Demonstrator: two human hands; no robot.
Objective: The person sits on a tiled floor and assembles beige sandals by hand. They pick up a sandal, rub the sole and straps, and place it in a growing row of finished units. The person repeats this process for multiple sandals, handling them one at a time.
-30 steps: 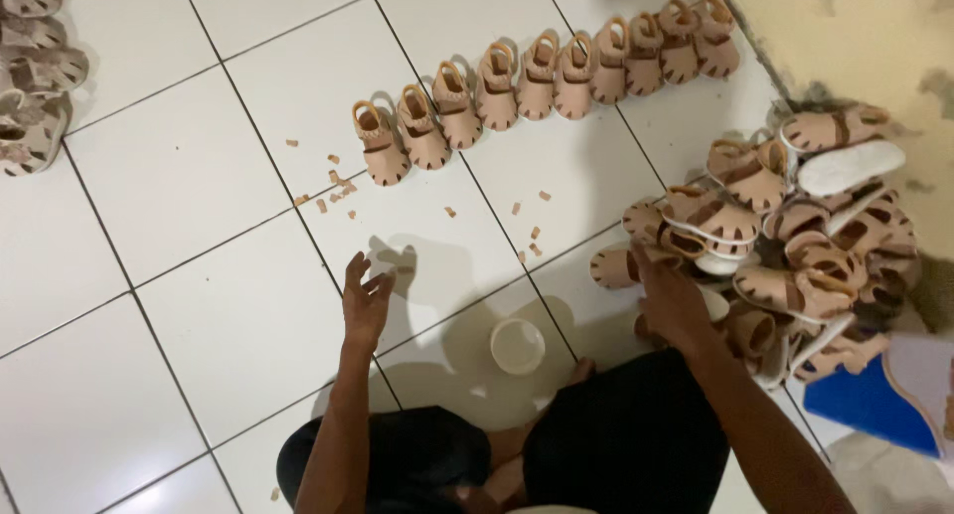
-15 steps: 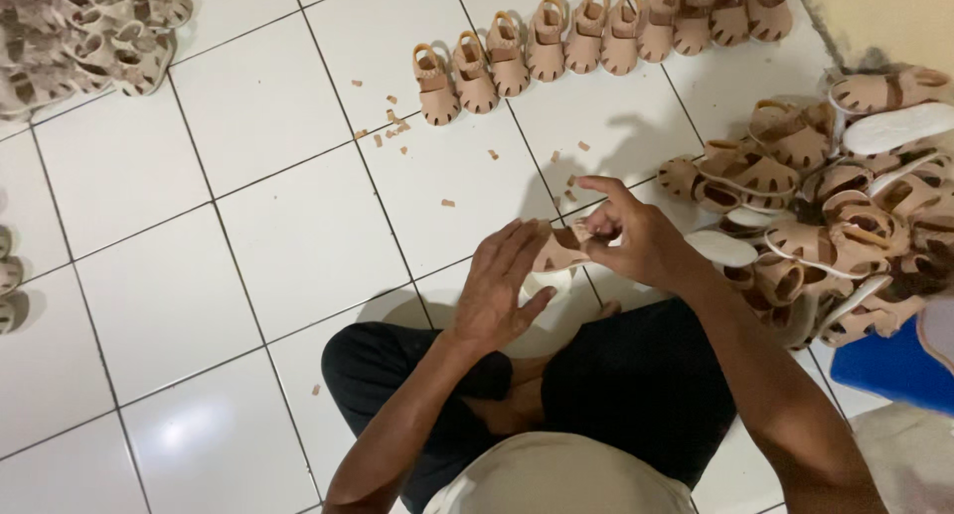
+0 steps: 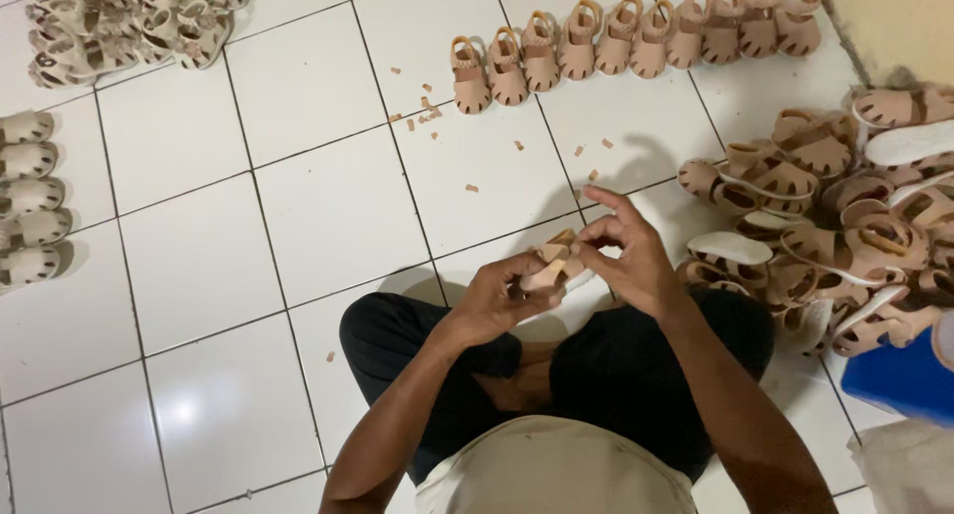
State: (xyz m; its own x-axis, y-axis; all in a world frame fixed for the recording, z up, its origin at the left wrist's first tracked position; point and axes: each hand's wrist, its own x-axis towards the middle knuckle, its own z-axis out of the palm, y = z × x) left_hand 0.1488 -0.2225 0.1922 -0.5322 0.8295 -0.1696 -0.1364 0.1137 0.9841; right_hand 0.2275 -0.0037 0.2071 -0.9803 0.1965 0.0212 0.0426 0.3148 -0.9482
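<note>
While you are sitting cross-legged on the white tile floor [image 3: 298, 206], your left hand [image 3: 492, 300] is closing its grip on a small tan sandal [image 3: 552, 265] above your lap, and your right hand [image 3: 626, 256] is pinching its strap beside a pile of sandals [image 3: 845, 226].

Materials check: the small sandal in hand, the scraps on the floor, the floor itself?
Sandal, held by left hand and right hand: looks like matte tan faux leather or soft plastic; dull, even colour. Scraps: the same tan, probably offcuts. Floor: glossy white ceramic tile, going by grout lines and light glare.
</note>
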